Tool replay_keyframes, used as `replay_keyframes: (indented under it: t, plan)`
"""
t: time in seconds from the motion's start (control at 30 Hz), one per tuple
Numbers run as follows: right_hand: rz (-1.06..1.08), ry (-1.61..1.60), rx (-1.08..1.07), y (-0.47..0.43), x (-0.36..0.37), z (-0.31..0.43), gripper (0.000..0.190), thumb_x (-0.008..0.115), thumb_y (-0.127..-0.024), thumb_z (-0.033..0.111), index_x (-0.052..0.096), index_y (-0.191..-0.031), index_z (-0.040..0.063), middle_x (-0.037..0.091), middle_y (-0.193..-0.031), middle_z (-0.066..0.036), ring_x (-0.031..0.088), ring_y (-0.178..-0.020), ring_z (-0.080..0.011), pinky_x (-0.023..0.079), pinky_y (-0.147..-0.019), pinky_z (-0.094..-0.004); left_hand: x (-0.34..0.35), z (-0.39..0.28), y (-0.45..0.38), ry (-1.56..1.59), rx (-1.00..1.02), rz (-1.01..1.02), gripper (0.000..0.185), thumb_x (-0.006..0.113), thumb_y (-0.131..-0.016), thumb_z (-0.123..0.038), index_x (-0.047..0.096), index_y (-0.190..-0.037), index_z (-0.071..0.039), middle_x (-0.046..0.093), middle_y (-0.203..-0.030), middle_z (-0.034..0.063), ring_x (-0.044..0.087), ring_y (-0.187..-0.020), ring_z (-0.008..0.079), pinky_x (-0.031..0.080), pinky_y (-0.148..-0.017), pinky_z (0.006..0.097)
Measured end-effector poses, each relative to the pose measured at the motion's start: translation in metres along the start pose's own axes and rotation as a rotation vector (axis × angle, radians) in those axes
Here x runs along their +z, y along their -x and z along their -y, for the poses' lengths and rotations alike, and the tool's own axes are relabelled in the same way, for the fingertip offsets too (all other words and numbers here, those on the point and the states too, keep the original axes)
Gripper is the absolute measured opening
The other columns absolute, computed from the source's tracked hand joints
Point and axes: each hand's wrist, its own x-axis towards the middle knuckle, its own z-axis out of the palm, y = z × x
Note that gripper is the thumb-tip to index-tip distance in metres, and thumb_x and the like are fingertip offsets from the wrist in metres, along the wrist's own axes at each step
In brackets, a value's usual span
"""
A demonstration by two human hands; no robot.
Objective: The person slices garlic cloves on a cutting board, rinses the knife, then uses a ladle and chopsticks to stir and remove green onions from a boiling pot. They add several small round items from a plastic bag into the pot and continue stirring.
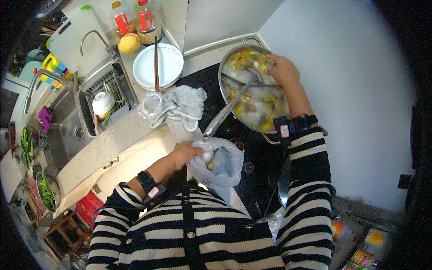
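Observation:
My left hand (pixel 185 153) grips the rim of a translucent plastic bag (pixel 224 165), with a few pale and yellowish pieces (pixel 210 162) showing inside. A divided metal hot pot (pixel 221 88) full of steaming broth and food stands beyond the bag, on a black induction cooktop (pixel 209 81). Over the right edge of its far compartment is my right hand (pixel 286 71), fingers bent down towards the broth. Steam and the angle hide whether those fingers hold anything. A metal ladle (pixel 224 114) rests with its bowl in the pot; its handle slants down to the bag's rim.
A crumpled grey cloth (pixel 182 104) lies left of the cooktop. Behind it, chopsticks (pixel 156 67) rest across stacked white plates (pixel 172 64). Two sauce bottles (pixel 148 27) and a yellow fruit (pixel 129 43) stand further back. The sink (pixel 64 118) is left; a wall (pixel 354 101) bounds the right.

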Motion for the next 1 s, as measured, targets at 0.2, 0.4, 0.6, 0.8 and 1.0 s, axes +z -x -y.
replay_keyframes:
  t: [0.2, 0.4, 0.6, 0.8, 1.0]
  plan:
    - [-0.282, -0.291, -0.122, 0.081, -0.025, 0.008, 0.020, 0.065, -0.082, 0.025, 0.067, -0.099, 0.014, 0.067, -0.087, -0.010, 0.065, -0.076, -0.0251, 0.051, -0.068, -0.0367, 0.007, -0.004, 0.014, 0.078, 0.005, -0.005, 0.035, 0.065, -0.081, -0.013, 0.057, -0.111, 0.003, 0.065, -0.093, 0.0121, 0.065, -0.078, 0.0234, 0.054, -0.069, 0.0370]
    - [0.327, -0.826, -0.503, 0.226, 0.077, 0.056, 0.015, 0.066, -0.082, 0.019, 0.063, -0.082, 0.004, 0.062, -0.073, -0.006, 0.059, -0.064, -0.0149, 0.049, -0.057, -0.0310, 0.007, 0.003, 0.022, 0.023, 0.068, 0.009, 0.035, 0.065, -0.083, -0.012, 0.056, -0.113, 0.002, 0.065, -0.101, 0.0101, 0.064, -0.085, 0.0220, 0.052, -0.077, 0.0352]
    - [0.465, -1.128, -0.015, 0.272, 0.156, 0.076, 0.031, 0.072, -0.080, 0.024, 0.058, -0.092, -0.001, 0.061, -0.075, -0.008, 0.060, -0.060, -0.0144, 0.050, -0.047, -0.0267, 0.023, 0.007, 0.041, 0.001, 0.196, -0.007, 0.042, 0.069, -0.078, -0.006, 0.052, -0.115, 0.002, 0.063, -0.100, 0.0094, 0.062, -0.089, 0.0203, 0.050, -0.081, 0.0336]
    - [0.683, -1.575, 0.137, 0.278, 0.164, 0.054, 0.032, 0.066, -0.083, 0.017, 0.059, -0.104, -0.006, 0.062, -0.084, -0.008, 0.061, -0.066, -0.0153, 0.056, -0.056, -0.0281, 0.047, 0.013, 0.054, -0.025, 0.311, 0.130, 0.050, 0.072, -0.070, 0.002, 0.051, -0.116, 0.000, 0.062, -0.102, 0.0085, 0.061, -0.090, 0.0190, 0.050, -0.082, 0.0330]
    - [0.777, -1.778, 0.115, 0.290, 0.163, 0.050, 0.031, 0.063, -0.084, 0.016, 0.057, -0.105, -0.006, 0.061, -0.089, -0.011, 0.063, -0.070, -0.0186, 0.058, -0.060, -0.0310, 0.053, 0.020, 0.050, -0.047, 0.287, 0.070, 0.050, 0.066, -0.065, 0.006, 0.051, -0.113, 0.002, 0.062, -0.098, 0.0106, 0.061, -0.085, 0.0209, 0.050, -0.078, 0.0337]
